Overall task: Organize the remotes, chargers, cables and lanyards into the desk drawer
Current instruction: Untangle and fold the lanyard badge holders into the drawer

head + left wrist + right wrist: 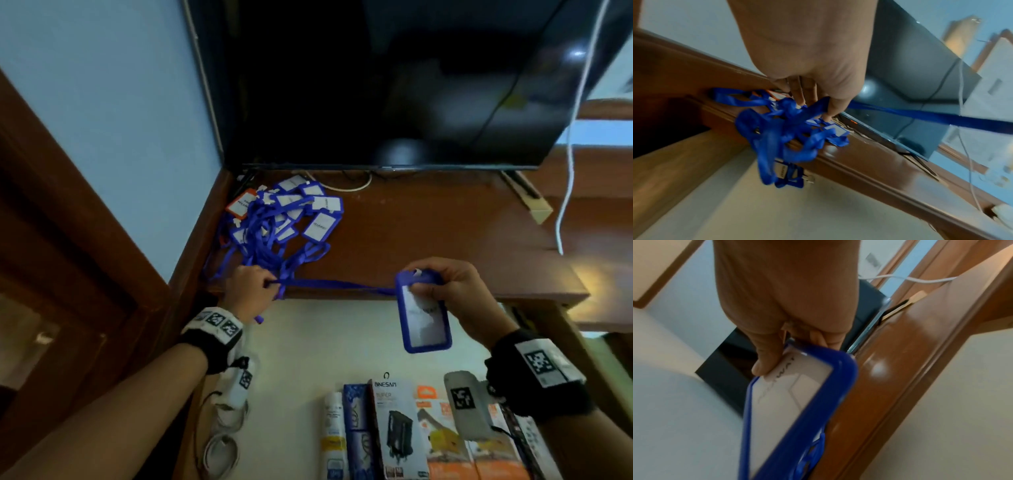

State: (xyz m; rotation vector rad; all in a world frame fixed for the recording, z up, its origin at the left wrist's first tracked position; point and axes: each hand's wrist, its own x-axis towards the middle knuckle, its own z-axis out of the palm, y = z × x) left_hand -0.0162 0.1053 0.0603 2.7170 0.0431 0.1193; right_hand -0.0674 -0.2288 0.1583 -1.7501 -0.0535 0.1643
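A tangled pile of blue lanyards (284,219) with white badge cards lies on the brown desk top (428,233) at its left corner. My left hand (251,289) grips a blue strap (329,283) at the desk's front edge; in the left wrist view the hand (818,91) holds a bunch of blue straps (781,129). That strap runs taut to a blue badge holder (423,313), which my right hand (455,294) pinches at its top over the open drawer. The right wrist view shows the thumb on the badge holder (797,402).
The open drawer (308,349) below holds several packaged chargers (400,431), a white tube (334,435) and coiled white cables (222,445). A dark TV (394,85) stands at the desk's back. A white cable (568,154) hangs at the right.
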